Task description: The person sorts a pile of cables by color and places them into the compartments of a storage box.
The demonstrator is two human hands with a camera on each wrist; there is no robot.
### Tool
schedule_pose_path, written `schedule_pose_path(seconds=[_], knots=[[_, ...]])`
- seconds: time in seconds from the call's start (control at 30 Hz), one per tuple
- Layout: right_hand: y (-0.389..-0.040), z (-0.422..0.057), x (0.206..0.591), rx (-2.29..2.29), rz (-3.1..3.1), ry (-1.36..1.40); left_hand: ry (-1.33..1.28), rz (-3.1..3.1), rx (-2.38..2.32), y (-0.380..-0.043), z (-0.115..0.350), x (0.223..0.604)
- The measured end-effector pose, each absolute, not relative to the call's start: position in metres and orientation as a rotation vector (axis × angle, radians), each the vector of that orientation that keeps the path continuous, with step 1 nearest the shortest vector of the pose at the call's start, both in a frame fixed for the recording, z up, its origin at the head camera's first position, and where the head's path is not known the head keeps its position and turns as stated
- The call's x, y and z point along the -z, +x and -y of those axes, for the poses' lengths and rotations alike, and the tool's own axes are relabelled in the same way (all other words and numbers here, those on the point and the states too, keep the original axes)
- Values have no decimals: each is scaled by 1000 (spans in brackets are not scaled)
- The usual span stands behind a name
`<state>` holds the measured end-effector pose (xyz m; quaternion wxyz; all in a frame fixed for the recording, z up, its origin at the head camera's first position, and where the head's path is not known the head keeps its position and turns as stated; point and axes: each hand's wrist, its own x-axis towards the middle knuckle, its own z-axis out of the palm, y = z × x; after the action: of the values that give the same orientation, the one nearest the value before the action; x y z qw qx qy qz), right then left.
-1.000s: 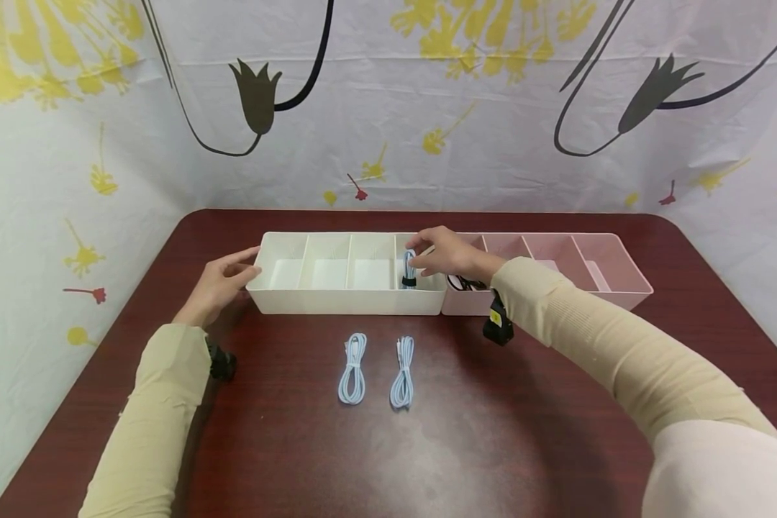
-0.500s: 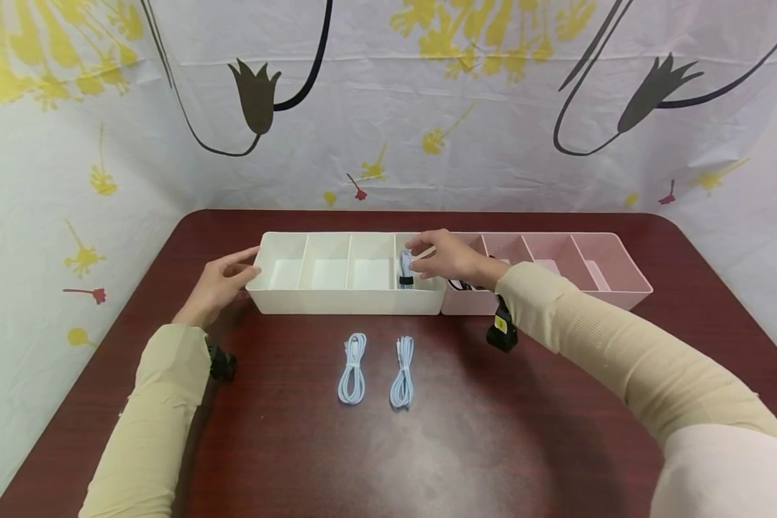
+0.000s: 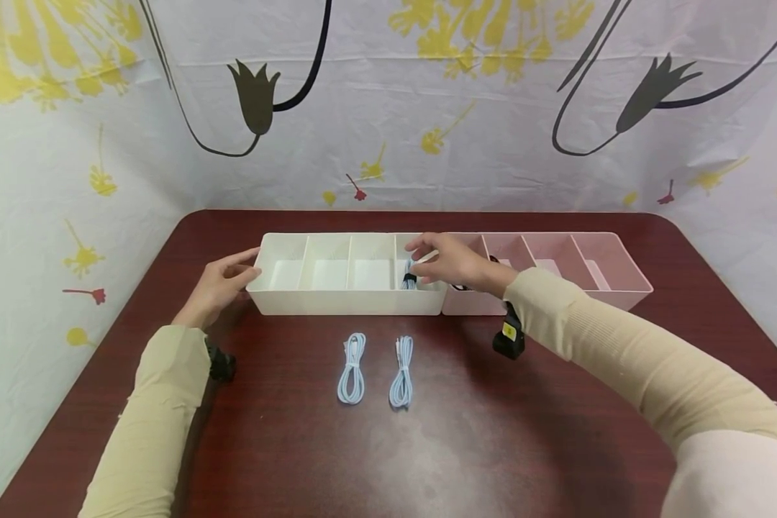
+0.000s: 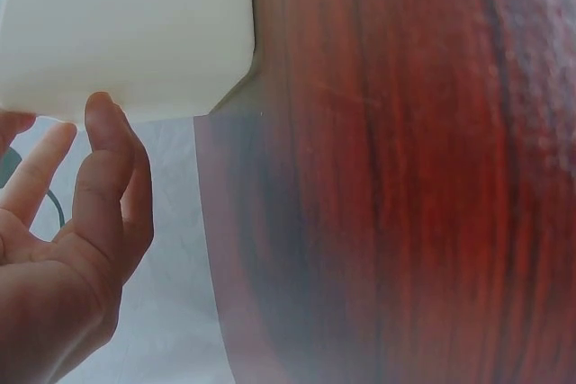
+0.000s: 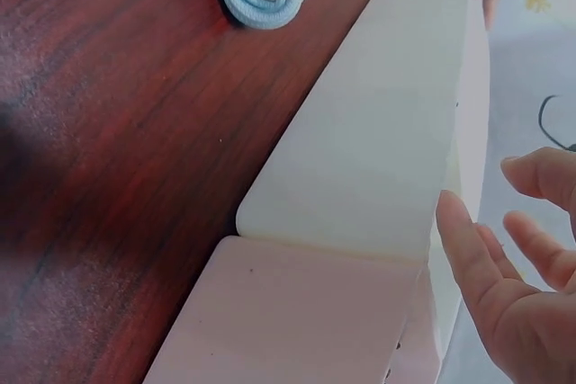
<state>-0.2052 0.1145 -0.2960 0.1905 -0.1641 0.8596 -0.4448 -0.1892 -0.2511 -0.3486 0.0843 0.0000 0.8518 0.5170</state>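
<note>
A white divided organizer box (image 3: 350,302) stands on the table. My left hand (image 3: 222,283) rests its fingertips against the box's left end; in the left wrist view the fingers (image 4: 106,195) touch its end wall. Over the box's rightmost compartment is my right hand (image 3: 450,260), fingers parted. A light blue coiled cable with a black strap (image 3: 409,279) lies in that compartment, partly behind the fingertips. The right wrist view shows nothing between the right fingers (image 5: 472,258), which are by the box's rim. The inside of the compartment is hidden there.
A pink divided box (image 3: 611,270) adjoins the white one on the right; a dark thin item shows in it beside my right wrist. Two light blue coiled cables, the left one (image 3: 352,368) and the right one (image 3: 401,373), lie in front on the dark red table (image 3: 285,446).
My right hand has let go of the strapped cable and shifted slightly right. The cable has dropped lower into the compartment. My left hand has stayed at the box's end.
</note>
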Motion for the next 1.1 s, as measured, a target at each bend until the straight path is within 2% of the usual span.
schedule_pose_path(seconds=[0.77,1.1], knots=[[-158,-120,296,1495,-2357,-598,-11,-2541,-1532,-189,252,350],[-145,-123,311,1540,-2221,-645,-6,-2531,-1541,-190,253,350]])
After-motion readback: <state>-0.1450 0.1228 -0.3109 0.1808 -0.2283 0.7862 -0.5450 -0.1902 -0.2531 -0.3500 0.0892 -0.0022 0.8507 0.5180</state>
